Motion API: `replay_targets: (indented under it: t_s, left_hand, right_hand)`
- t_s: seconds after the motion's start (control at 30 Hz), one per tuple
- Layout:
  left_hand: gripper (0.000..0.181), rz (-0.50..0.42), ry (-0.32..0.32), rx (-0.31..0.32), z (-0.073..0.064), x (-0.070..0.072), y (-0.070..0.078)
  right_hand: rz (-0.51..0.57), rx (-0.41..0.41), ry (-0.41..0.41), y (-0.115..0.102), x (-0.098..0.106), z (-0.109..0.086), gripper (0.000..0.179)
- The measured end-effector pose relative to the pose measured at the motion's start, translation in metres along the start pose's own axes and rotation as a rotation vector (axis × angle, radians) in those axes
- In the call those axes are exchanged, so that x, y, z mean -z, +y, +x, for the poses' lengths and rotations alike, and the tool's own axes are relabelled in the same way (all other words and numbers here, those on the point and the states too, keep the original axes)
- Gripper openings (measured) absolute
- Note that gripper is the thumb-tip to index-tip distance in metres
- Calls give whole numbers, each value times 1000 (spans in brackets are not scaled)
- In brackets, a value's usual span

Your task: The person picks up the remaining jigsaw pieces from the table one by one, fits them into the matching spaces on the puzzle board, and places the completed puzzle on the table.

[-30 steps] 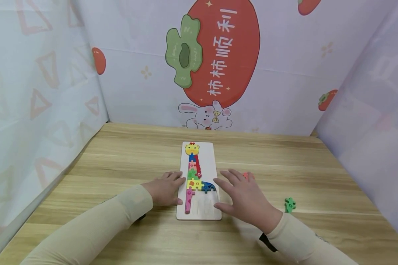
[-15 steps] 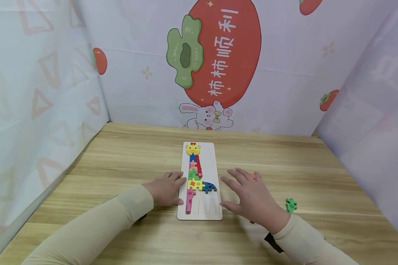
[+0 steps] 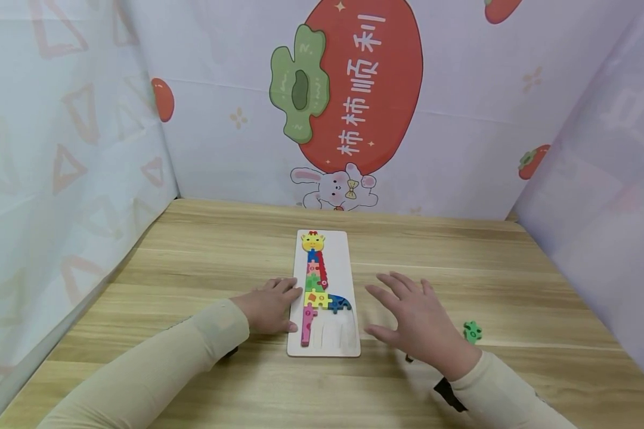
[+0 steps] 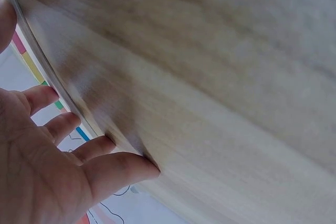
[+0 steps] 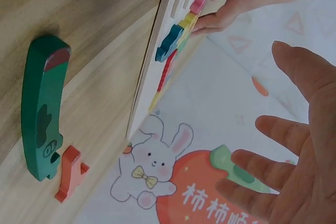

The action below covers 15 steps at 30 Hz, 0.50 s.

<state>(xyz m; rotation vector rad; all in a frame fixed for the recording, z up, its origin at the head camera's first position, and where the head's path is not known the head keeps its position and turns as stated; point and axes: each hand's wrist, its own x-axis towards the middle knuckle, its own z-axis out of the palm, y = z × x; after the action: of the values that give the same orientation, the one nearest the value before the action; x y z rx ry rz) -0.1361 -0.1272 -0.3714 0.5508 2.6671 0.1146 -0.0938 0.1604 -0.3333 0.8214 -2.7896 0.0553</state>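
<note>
A giraffe jigsaw, partly assembled from numbered pieces (image 3: 318, 300), lies on a pale wooden board (image 3: 339, 256). My left hand (image 3: 265, 307) rests along the board's left edge, its fingers spread and fingertips touching the rim. To the right of the board my right hand (image 3: 421, 325) hovers with spread fingers, holding nothing. In the right wrist view, a dark green leg piece (image 5: 44, 103) marked 10 and a red-orange piece (image 5: 70, 174) lie on the table apart from that hand. In the head view, a green piece (image 3: 472, 331) shows beside the right wrist.
Shallow slots (image 3: 330, 335) show in the lower part of the board. A small brown tip (image 3: 409, 358) peeks out below the right hand. Printed cloth (image 3: 451, 119) walls in the wood-grain table (image 3: 220, 238) at the back and both sides.
My right hand has drawn away from the board to the right, uncovering a brown tip. The red patch beyond its fingers is now hidden. My left hand stays put.
</note>
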Motion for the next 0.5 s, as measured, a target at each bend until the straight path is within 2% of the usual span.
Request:
replay_targets:
  t_s: [0.5]
  left_hand:
    - [81, 6, 0, -2, 0, 1, 0]
  right_hand:
    - [0, 6, 40, 13, -3, -8, 69]
